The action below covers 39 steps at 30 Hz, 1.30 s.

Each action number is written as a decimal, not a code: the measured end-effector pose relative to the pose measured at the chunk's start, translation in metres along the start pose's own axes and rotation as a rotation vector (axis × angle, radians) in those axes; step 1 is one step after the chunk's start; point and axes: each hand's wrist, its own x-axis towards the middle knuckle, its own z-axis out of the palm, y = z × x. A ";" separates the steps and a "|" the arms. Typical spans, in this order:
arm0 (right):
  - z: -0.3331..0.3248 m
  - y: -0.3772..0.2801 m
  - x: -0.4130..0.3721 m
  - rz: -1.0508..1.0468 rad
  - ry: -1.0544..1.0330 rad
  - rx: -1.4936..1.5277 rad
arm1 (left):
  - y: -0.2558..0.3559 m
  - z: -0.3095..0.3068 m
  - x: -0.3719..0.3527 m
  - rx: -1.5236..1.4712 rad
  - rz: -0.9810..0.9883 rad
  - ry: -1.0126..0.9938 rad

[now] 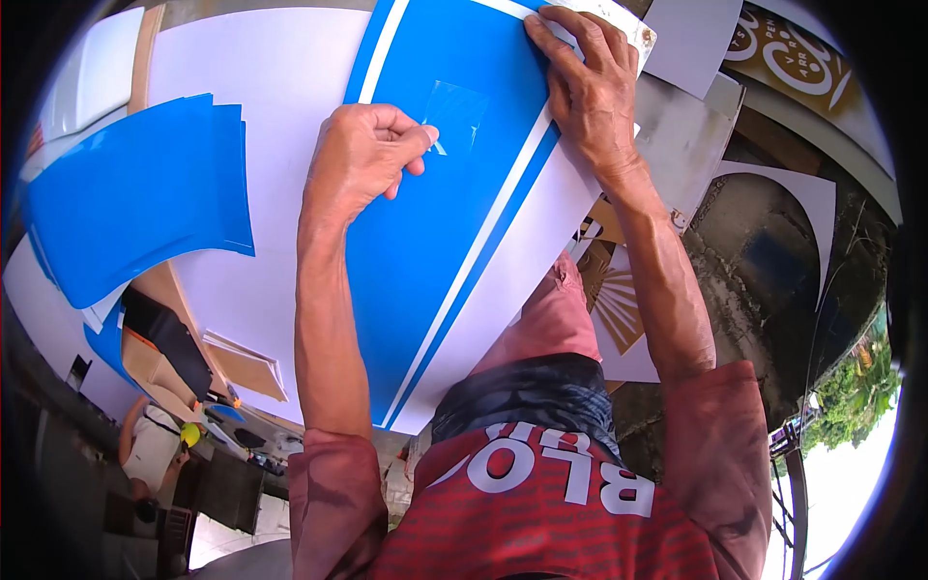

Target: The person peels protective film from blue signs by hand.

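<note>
A blue panel with white stripes (416, 222) lies on a pale sheet. Over its upper part, my left hand (372, 155) pinches the lower-left corner of a small square of clear film (459, 111); the film's other side rests on the blue surface. At the panel's upper right edge, my right hand (594, 87) rests with bent fingers slightly apart, fingertips touching the surface near the white stripe.
Several blue sheets (145, 193) are stacked at the left on the pale board (261, 77). A black case (166, 338) sits below them in a wooden frame. Another person (150, 445) is at the lower left. A white cut-out sheet (793, 193) lies at the right.
</note>
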 end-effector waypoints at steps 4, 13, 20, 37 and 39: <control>0.005 0.004 -0.002 -0.026 0.025 -0.010 | 0.000 -0.003 -0.005 0.048 -0.006 0.000; 0.003 0.001 -0.002 -0.021 -0.008 -0.028 | -0.012 0.000 -0.019 -0.040 0.092 0.078; 0.009 -0.001 -0.020 -0.082 0.056 -0.017 | -0.018 0.007 -0.019 -0.120 0.185 0.168; 0.024 -0.074 -0.051 -0.026 0.061 0.129 | -0.016 0.034 -0.037 -0.696 -0.046 0.192; 0.023 -0.075 -0.053 -0.032 0.062 0.115 | -0.005 0.041 -0.039 -0.581 -0.055 0.285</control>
